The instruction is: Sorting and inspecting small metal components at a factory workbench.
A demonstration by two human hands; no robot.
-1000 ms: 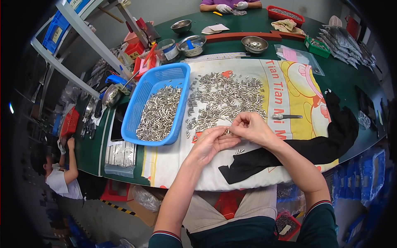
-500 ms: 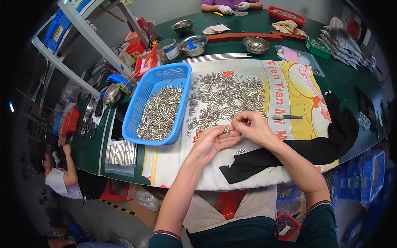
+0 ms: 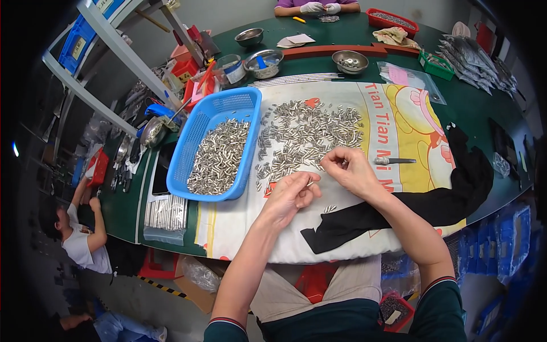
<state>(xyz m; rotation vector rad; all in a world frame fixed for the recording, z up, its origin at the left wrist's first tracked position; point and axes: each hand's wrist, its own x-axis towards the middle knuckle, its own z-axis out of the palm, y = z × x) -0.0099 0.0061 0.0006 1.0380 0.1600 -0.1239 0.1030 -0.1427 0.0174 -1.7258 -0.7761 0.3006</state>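
Note:
My left hand (image 3: pixel 289 196) is half curled above the cloth, its fingers folded over small silvery metal pins, mostly hidden in the palm. Just to its right, my right hand (image 3: pixel 351 175) pinches thumb and forefinger together; whatever is between them is too small to make out. Beyond both hands a loose spread of short metal pins (image 3: pixel 310 128) covers part of the printed cloth (image 3: pixel 250 231). A few separate pins (image 3: pixel 330 209) lie below the right hand. On the left, a blue plastic basket (image 3: pixel 256 122) holds a heap of the same pins.
A black cloth sleeve (image 3: pixel 393 214) lies under my right forearm. A dark-handled tool (image 3: pixel 396 161) rests right of the pins. Metal bowls (image 3: pixel 350 61) and long rods (image 3: pixel 296 79) are farther back. Bundled rods (image 3: pixel 166 212) lie left. A gloved co-worker (image 3: pixel 317 8) sits opposite; another person (image 3: pixel 85 239) is at left.
My left fingers have curled in over the pins that lay on the open palm. The right hand has drawn slightly away from the left. At left, the other person has raised an arm toward a red bin.

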